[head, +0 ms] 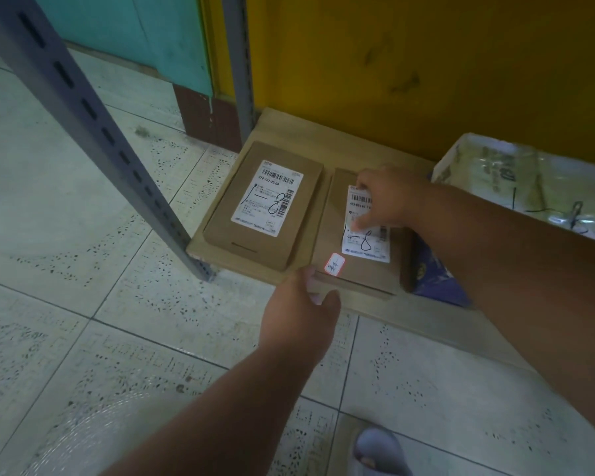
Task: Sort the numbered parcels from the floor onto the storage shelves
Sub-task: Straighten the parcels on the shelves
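Two flat brown cardboard parcels lie side by side on the low wooden bottom shelf (323, 139). The left parcel (220, 231) carries a white label marked "1-8". The right parcel (361, 269) bears a similar "1-8" label and a small red-edged sticker. My left hand (301, 304) grips the right parcel's near edge. My right hand (385, 197) rests on top of it, fingers pressed on the label. A clear plastic-wrapped parcel (529, 187) with handwritten marks lies further right on the shelf.
A grey slotted steel upright (93, 132) slants down at the shelf's front left corner; another upright (237, 63) stands at the back. A yellow wall backs the shelf. A blue package (437, 280) lies under my right forearm. Tiled floor and my slipper (378, 451) lie below.
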Demonstrator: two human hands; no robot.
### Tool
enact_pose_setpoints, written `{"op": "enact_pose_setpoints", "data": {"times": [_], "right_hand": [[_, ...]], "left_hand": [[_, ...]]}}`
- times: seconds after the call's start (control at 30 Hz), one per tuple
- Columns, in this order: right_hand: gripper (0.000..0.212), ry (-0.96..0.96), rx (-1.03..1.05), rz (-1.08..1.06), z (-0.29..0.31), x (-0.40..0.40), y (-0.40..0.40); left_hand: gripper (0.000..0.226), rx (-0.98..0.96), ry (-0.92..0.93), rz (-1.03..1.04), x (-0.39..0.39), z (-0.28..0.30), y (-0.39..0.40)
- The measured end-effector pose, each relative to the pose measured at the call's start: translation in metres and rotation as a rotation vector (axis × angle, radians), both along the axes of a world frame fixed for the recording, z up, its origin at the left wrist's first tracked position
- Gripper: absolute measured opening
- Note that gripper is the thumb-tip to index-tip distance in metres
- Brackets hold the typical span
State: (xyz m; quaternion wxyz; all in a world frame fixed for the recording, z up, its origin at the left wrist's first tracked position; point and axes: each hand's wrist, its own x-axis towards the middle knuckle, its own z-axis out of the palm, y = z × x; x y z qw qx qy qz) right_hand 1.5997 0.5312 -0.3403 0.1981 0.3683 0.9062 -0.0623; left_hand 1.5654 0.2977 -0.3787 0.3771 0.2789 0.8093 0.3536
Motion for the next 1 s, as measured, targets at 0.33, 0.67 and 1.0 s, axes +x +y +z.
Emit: {"op": "enact_pose_setpoints", "data": {"times": [0.33, 0.67, 1.0], "right_hand": [[0.067, 0.038, -0.025, -0.016, -0.002, -0.003, 0.0], [0.069, 0.019, -0.012, -0.022, 0.001, -0.003, -0.004], [0.073, 0.351, 0.057, -0.1, 0.064, 0.051, -0.04]], "left_hand": [[0.054, 0.007, 0.039, 0.006, -0.006, -0.008, -0.004], [0.052, -0.011, 0.065, -0.041, -0.002, -0.002, -0.008], [0.056, 0.019, 0.124, -0.109, 0.022, 0.022, -0.014]]}}
